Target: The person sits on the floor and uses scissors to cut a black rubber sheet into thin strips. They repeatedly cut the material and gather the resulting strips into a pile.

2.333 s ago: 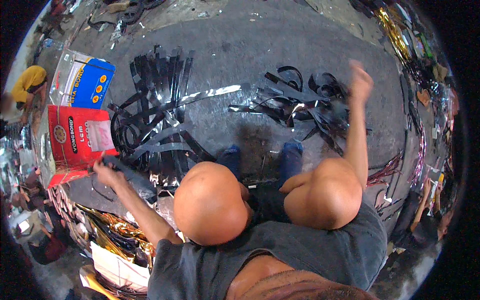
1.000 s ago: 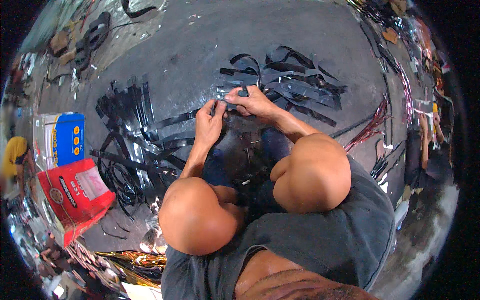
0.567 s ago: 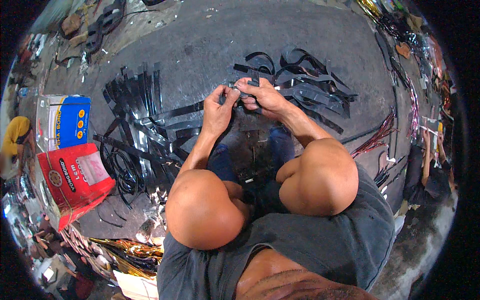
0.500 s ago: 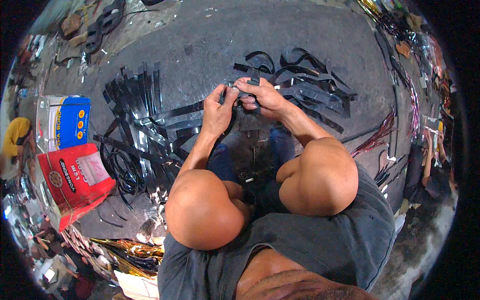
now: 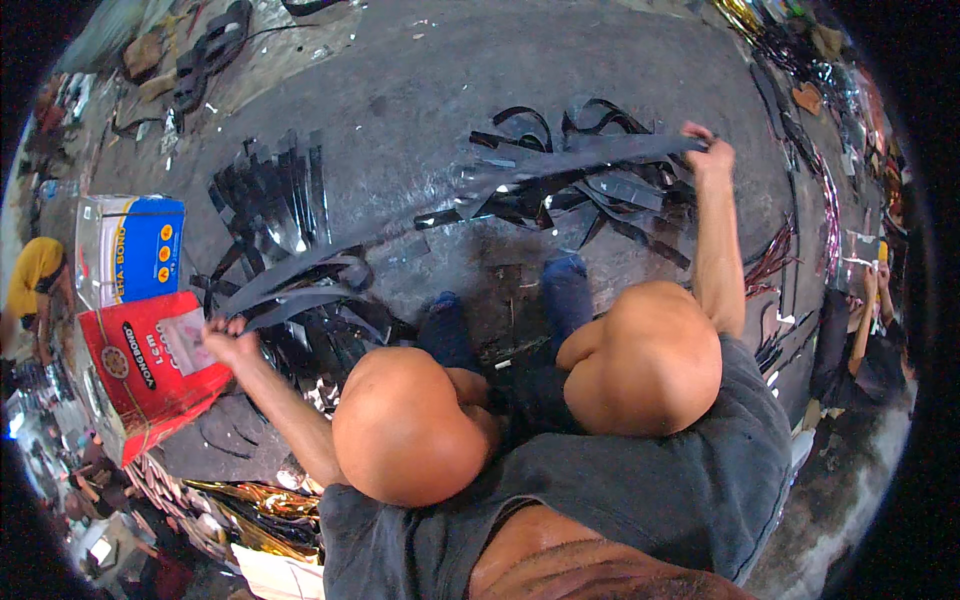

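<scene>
My arms are spread wide. Far to the right, my right hand (image 5: 710,152) is closed on the end of a long black strip (image 5: 600,154). My left hand (image 5: 232,342), low at the left beside the red box, grips black strips (image 5: 290,300) too. The strip runs slantwise across the front of me between both hands, blurred in the middle, so I cannot tell whether it is one piece. Beneath it lies a loose heap of shiny black strips (image 5: 620,188) on the right. A fanned bundle of black strips (image 5: 275,190) lies on the left.
A red box (image 5: 150,395) and a blue-and-white box (image 5: 150,250) stand at my left. My feet in dark socks (image 5: 566,290) are below the strip. One person in yellow (image 5: 35,280) is at far left; another in dark clothes (image 5: 865,350) is at far right.
My hands were together at the middle, fingering a black strip. They have swung apart, the left down to the left and the right out to the right, with strips drawn out between them.
</scene>
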`<state>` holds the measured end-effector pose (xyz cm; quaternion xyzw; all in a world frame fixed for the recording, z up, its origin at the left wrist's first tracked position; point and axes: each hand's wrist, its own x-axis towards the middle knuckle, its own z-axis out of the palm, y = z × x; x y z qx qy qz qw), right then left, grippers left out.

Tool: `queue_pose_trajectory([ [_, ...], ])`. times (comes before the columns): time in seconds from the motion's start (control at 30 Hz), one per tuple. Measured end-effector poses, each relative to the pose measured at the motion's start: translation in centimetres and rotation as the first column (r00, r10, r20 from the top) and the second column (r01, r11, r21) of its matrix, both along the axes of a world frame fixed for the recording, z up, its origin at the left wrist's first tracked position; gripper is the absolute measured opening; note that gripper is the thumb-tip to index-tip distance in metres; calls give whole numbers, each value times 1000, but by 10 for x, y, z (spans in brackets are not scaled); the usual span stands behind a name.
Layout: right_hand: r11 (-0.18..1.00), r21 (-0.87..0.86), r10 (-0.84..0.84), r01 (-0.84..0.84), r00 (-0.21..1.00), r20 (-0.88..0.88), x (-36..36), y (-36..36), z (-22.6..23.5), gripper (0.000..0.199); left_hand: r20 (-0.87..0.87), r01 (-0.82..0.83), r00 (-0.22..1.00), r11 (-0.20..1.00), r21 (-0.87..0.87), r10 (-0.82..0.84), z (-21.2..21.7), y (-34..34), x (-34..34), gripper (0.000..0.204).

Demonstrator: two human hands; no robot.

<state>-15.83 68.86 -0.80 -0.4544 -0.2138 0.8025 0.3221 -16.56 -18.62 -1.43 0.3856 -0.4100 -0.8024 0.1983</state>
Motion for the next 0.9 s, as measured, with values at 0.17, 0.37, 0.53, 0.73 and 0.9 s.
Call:
queue_pose_trajectory([
  [0.17,868,496,-33,7,999,43,-5,-2,53,33,208,-14,967,849,-528,145,33,6,10,26],
  [0.37,-265,703,537,-660,504,676,-33,-272,117,72,288,643,740,515,-567,-607,105,257,-22,28],
  [0.53,-440,801,749,-406,326,577,-45,-374,131,77,-348,729,484,590,-348,-803,183,359,-27,24],
  [0.73,198,867,721,-456,667,186,-66,-346,191,30,-631,300,500,802,-517,-593,179,324,-49,28],
  [0.9,616,685,777,-390,444,-446,-58,-236,281,29,231,252,962,148,-956,-143,18,219,-89,29],
])
